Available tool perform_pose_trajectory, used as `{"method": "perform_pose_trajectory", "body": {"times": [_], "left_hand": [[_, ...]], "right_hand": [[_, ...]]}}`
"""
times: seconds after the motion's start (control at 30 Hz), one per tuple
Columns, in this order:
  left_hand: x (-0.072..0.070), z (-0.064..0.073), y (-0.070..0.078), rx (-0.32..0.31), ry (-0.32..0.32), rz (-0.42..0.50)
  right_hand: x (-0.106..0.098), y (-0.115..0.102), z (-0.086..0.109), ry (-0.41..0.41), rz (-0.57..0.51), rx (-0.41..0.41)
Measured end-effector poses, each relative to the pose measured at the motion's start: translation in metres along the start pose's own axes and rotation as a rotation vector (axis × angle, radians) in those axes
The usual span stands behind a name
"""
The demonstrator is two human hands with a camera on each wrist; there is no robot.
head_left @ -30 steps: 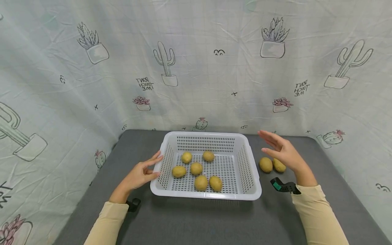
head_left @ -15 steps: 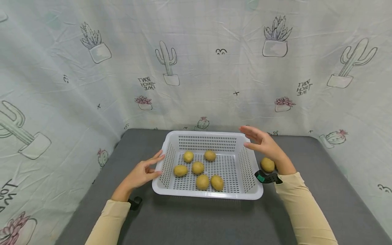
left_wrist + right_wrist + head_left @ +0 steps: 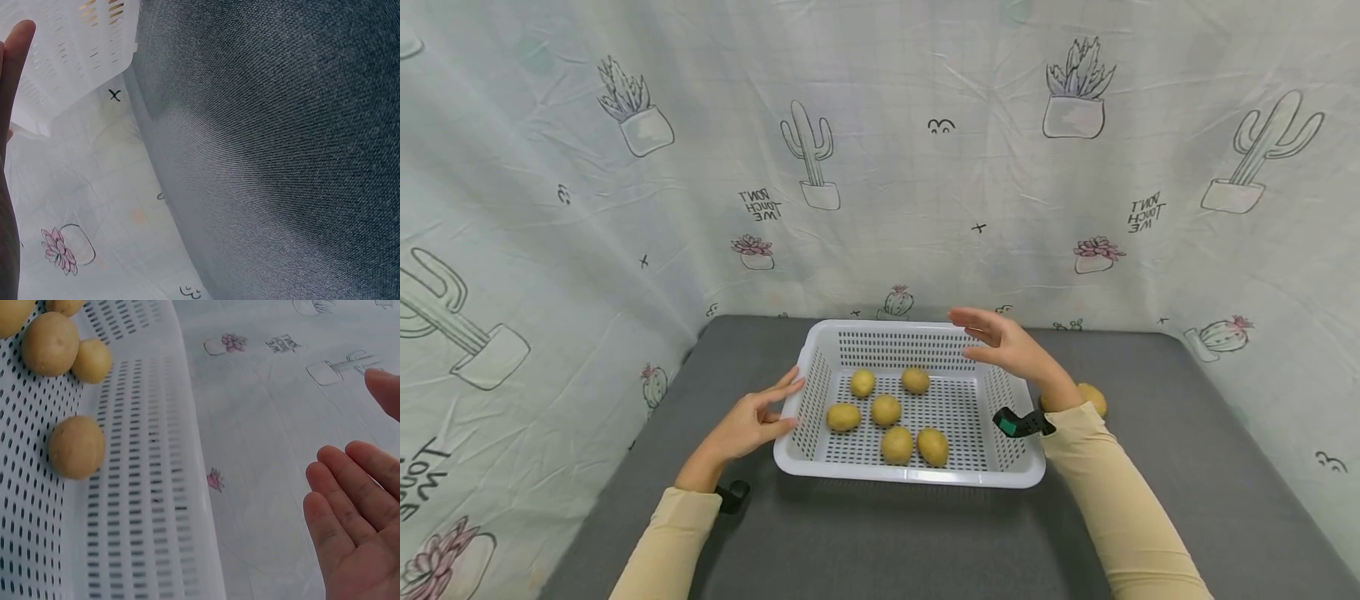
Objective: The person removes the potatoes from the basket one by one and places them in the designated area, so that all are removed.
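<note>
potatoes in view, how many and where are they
8. In the basket: two far potatoes, left one, middle one, two near ones. Right of it: one partly hidden, one mostly hidden by the right arm; more may be hidden there.

- Backed across the upper frame by a pale, creased sheet (image 3: 880,167) with potted-cactus drawings (image 3: 820,196).
- Filled at lower centre by a grey tabletop (image 3: 887,542).
- Softly lit.

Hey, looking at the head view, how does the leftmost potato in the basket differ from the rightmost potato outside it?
The leftmost potato lies inside the basket; the rightmost potato lies on the dark table. The leftmost potato shows a full oval outline, while the right sleeve partly hides the rightmost potato. Both have yellowish-brown skin.
</note>
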State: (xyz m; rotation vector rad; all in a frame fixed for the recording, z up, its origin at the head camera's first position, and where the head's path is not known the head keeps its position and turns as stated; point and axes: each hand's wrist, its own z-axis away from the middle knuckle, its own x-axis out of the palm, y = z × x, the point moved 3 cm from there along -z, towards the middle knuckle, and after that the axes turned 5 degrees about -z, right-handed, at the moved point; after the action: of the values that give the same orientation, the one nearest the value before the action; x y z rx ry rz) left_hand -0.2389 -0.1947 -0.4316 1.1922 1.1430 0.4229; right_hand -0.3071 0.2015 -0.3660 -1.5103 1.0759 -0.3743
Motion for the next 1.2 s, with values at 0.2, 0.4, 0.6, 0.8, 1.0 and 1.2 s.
{"method": "perform_pose_trajectory", "body": {"times": [0.2, 0.4, 0.6, 0.8, 1.0, 1.2], "left_hand": [[-0.001, -0.001, 0.000, 0.016, 0.002, 0.008], [0.000, -0.001, -0.001, 0.031, 0.004, 0.011], [0.000, -0.001, 0.000, 0.011, 0.001, 0.006], [-0.001, -0.001, -0.001, 0.008, 0.008, 0.008], [-0.001, -0.001, -0.002, 0.025, 0.001, 0.011], [-0.001, -0.002, -0.001, 0.053, -0.002, 0.003]], "right_hand": [[0.010, 0.004, -0.014, -0.029, -0.011, 0.010], [0.019, 0.014, -0.020, -0.062, -0.040, 0.075], [0.028, 0.023, -0.022, -0.135, 0.012, 0.148], [0.035, 0.030, -0.023, -0.199, 0.004, 0.218], [0.038, 0.038, -0.022, -0.244, -0.010, 0.250], [0.043, 0.046, -0.022, -0.343, 0.048, 0.307]]}}
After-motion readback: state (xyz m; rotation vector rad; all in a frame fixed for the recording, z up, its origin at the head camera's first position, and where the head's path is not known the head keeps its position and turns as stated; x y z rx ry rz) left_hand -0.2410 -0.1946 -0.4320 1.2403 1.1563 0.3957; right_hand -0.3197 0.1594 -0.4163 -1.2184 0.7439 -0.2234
